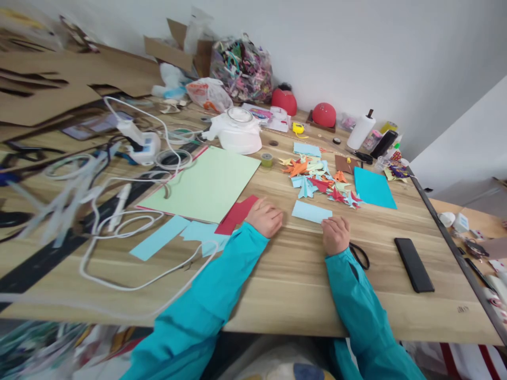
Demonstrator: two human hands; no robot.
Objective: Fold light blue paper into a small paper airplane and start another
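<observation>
My left hand point(265, 217) lies on the wooden table, fingers loosely bent, at the right end of a piece of red paper point(233, 217); nothing shows in it. My right hand point(336, 235) is closed, its fingertips at the right corner of a light blue paper rectangle point(311, 211). Beyond that rectangle is a pile of folded paper cranes point(317, 182) in orange, red, blue and pale yellow. Left of my left hand, light blue paper pieces point(160, 237) lie beside a large pale green sheet point(209, 182).
A black phone point(414, 265) lies to the right, near a bright blue sheet point(374, 188). White cables point(119, 287) loop over the left side. Farther back stand a white glue-gun-like plug block point(146, 150), a white plastic container point(240, 134), red domed cushions point(324, 114) and a stuffed bag point(242, 68).
</observation>
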